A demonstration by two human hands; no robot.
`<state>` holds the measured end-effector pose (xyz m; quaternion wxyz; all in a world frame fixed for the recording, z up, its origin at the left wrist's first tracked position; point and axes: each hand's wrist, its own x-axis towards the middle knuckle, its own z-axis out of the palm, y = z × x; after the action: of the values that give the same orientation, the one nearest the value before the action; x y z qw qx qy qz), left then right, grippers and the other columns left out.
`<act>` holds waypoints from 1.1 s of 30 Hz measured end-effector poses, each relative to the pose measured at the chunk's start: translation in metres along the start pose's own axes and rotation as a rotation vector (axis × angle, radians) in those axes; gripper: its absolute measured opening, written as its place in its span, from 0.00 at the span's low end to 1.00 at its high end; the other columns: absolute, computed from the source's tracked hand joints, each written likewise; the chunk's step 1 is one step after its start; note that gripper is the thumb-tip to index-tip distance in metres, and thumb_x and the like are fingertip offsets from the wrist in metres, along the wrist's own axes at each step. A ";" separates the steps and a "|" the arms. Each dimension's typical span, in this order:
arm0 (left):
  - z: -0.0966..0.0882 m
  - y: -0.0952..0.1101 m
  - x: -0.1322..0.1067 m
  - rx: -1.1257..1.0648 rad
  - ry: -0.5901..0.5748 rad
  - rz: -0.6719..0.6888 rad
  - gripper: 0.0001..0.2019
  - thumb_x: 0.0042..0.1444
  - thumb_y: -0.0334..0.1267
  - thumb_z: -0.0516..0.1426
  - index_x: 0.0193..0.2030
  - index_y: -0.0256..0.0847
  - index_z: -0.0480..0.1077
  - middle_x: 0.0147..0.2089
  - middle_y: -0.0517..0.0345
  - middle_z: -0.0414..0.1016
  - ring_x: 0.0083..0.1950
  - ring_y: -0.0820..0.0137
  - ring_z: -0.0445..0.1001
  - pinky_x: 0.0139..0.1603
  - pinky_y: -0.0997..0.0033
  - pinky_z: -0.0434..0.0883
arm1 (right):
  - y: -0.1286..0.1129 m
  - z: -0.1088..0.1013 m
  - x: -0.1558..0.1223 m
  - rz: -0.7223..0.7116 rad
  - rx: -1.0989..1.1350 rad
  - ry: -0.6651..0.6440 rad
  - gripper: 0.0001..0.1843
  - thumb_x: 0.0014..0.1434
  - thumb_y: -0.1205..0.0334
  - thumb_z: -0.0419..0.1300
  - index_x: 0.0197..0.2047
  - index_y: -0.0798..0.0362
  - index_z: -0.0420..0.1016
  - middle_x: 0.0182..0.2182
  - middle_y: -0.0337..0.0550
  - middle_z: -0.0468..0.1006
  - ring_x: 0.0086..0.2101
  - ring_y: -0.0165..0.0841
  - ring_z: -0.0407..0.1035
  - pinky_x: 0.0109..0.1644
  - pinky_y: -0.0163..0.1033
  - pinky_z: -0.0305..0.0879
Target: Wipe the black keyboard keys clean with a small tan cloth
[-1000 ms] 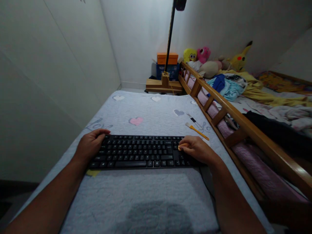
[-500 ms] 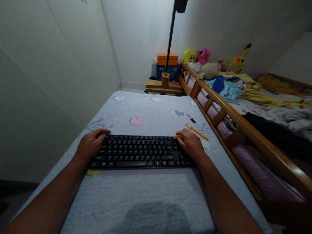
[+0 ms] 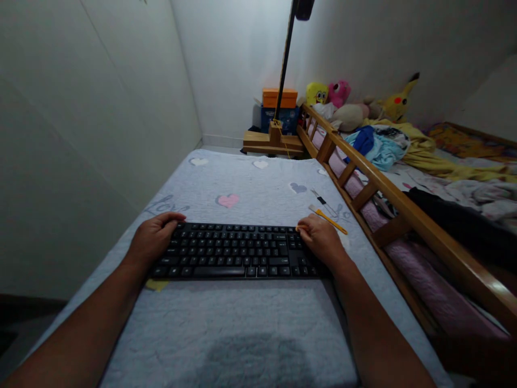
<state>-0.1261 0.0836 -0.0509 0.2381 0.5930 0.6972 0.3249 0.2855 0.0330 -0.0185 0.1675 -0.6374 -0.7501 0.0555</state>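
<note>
A black keyboard (image 3: pixel 238 257) lies across a grey-blue quilt (image 3: pixel 242 183) printed with hearts. My left hand (image 3: pixel 153 242) covers the keyboard's left end, its fingers curled over the top left corner and holding it. My right hand (image 3: pixel 321 242) sits on the right end, fingers pinched at the top edge. A small orange tip (image 3: pixel 298 229) shows between its fingertips; the rest of that thing is hidden in the hand.
An orange-handled brush (image 3: pixel 329 219) and a black-handled tool (image 3: pixel 320 199) lie on the quilt beyond my right hand. A yellow slip (image 3: pixel 155 284) pokes out under the keyboard's left corner. A wooden bed rail (image 3: pixel 388 191) runs along the right; a pole on a wooden base (image 3: pixel 272 143) stands at the far end.
My right hand, with the small orange thing, has moved from the keyboard's lower right keys up to its top right edge. My left hand has stayed in place.
</note>
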 end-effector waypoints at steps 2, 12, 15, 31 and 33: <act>0.000 0.000 0.000 0.006 -0.002 -0.001 0.21 0.49 0.47 0.52 0.43 0.39 0.78 0.45 0.52 0.82 0.48 0.58 0.77 0.55 0.62 0.71 | -0.004 0.002 0.000 -0.008 0.015 0.015 0.09 0.63 0.66 0.58 0.38 0.51 0.80 0.36 0.45 0.77 0.38 0.35 0.70 0.42 0.37 0.61; 0.000 -0.001 0.000 0.017 0.003 -0.007 0.21 0.49 0.48 0.52 0.43 0.40 0.78 0.44 0.53 0.82 0.47 0.58 0.77 0.52 0.64 0.72 | -0.012 0.007 0.002 -0.035 -0.007 -0.045 0.10 0.65 0.63 0.57 0.39 0.50 0.81 0.36 0.43 0.75 0.36 0.32 0.70 0.39 0.35 0.61; -0.001 0.002 0.000 0.021 0.004 -0.014 0.21 0.49 0.48 0.51 0.42 0.40 0.78 0.43 0.53 0.82 0.47 0.58 0.78 0.50 0.64 0.72 | -0.006 0.005 0.001 -0.039 -0.003 -0.031 0.10 0.65 0.63 0.57 0.39 0.50 0.81 0.35 0.43 0.76 0.36 0.33 0.70 0.40 0.35 0.61; 0.001 0.001 -0.001 0.012 0.017 -0.015 0.21 0.48 0.47 0.52 0.42 0.40 0.78 0.45 0.52 0.82 0.50 0.57 0.77 0.57 0.61 0.70 | 0.019 -0.006 -0.004 -0.005 0.006 -0.038 0.10 0.63 0.67 0.57 0.36 0.51 0.81 0.34 0.44 0.77 0.37 0.34 0.71 0.42 0.36 0.62; 0.001 0.001 -0.001 0.015 0.014 -0.022 0.21 0.48 0.47 0.52 0.42 0.40 0.78 0.45 0.52 0.81 0.50 0.56 0.77 0.58 0.60 0.69 | 0.023 -0.007 -0.004 0.011 -0.009 -0.031 0.09 0.62 0.66 0.58 0.36 0.52 0.81 0.34 0.45 0.77 0.36 0.34 0.71 0.41 0.37 0.62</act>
<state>-0.1245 0.0831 -0.0513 0.2322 0.5846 0.7079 0.3211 0.3104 0.0321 -0.0195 0.1526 -0.6412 -0.7494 0.0627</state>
